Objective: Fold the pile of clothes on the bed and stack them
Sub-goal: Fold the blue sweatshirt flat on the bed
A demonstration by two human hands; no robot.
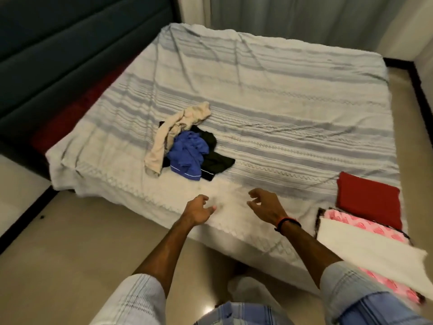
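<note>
Striped bed [269, 95]: clothes pile [185, 146] lies far-left of both loosely open, empty hands; left hand [199, 207] is judged nearer than right hand [264, 205].

A single wide-angle head-worn camera looks forward and down from the near edge of the bed [269, 95], standing above it. Both forearms enter from the bottom of the frame, the headboard [70, 55] runs along the left, and the floor [82, 242] shows close below. Straight lines bow towards the frame's edges.
</note>
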